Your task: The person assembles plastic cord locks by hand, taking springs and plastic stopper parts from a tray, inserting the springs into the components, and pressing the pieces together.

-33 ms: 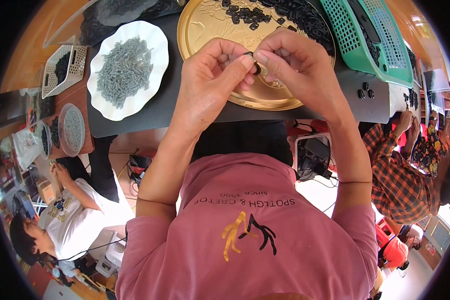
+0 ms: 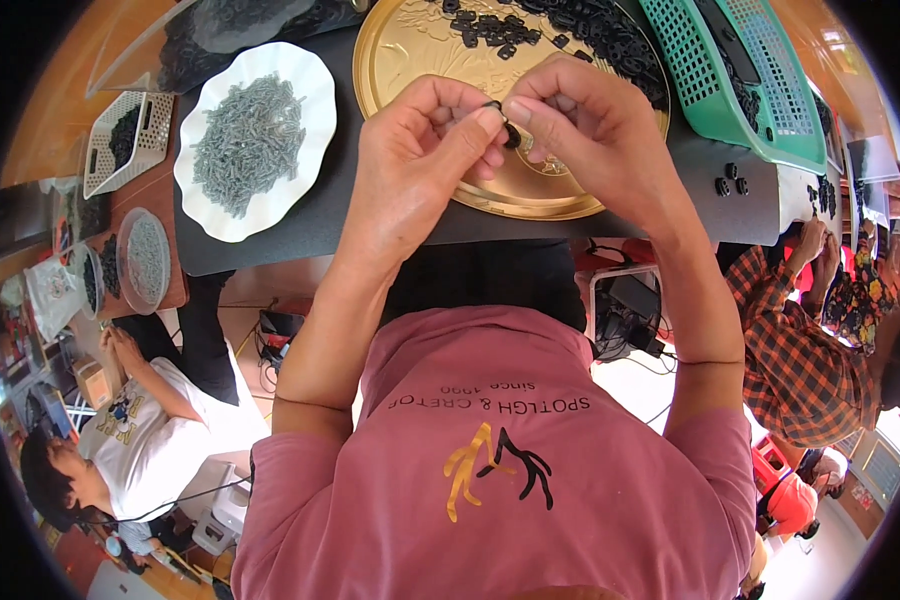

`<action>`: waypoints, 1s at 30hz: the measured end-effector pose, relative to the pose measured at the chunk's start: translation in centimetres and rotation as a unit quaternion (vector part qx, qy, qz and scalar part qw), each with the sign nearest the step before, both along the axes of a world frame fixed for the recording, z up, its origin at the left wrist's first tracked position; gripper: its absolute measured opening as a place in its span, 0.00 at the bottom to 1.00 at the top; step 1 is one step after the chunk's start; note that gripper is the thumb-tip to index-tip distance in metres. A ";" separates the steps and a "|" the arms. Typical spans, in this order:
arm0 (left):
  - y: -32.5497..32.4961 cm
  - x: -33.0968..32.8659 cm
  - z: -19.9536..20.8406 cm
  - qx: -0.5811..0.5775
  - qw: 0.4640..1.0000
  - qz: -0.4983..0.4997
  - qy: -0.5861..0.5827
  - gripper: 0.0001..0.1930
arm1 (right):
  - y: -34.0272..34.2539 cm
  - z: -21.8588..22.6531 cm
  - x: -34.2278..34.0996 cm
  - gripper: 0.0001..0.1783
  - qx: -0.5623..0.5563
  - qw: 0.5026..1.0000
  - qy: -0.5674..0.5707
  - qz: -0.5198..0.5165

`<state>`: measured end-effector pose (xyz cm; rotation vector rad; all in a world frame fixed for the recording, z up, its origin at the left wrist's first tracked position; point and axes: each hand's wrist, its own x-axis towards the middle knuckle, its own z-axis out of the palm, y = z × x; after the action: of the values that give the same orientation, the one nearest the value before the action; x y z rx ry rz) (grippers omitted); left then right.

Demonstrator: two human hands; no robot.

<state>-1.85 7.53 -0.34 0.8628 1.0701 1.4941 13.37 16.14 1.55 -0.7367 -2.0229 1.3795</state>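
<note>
Head view: left hand (image 2: 420,145) pinches small black piece (image 2: 512,137) between thumb and fingers, above near part of round gold tray (image 2: 395,60). Right hand (image 2: 605,140) close beside, thumb and forefinger drawn together near piece; cannot tell whether anything sits between them. Loose black parts (image 2: 610,40) heaped on tray's far side. Tray on dark worktop (image 2: 342,190). To left, scalloped white plate (image 2: 317,90) piled with grey screw-like pins (image 2: 250,140). To right, green perforated basket (image 2: 795,148).

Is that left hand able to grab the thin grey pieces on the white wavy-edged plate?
Probably yes: nothing seems to stand between the left hand and the thin grey pieces, though it holds a small black part.
</note>
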 end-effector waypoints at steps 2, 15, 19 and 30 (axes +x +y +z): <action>0.0 -0.4 0.0 -0.004 1.000 0.011 0.000 0.06 | 0.6 0.5 0.1 0.08 -0.053 0.999 -0.001 0.007; -1.9 -2.4 -0.3 0.024 0.998 0.057 -0.006 0.07 | -0.7 -2.1 0.9 0.09 0.380 0.895 -0.224 -0.066; -1.9 -2.1 -0.3 0.025 0.998 0.049 -0.001 0.07 | -0.7 -2.0 0.7 0.09 0.374 0.900 -0.216 -0.066; -1.8 -0.1 0.4 0.059 0.998 0.026 -0.005 0.07 | -0.3 0.0 1.0 0.12 -0.292 0.949 0.063 -0.103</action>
<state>-1.93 5.74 0.04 0.9146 1.0123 1.6152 14.34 15.84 1.50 -1.0430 -1.3887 1.8608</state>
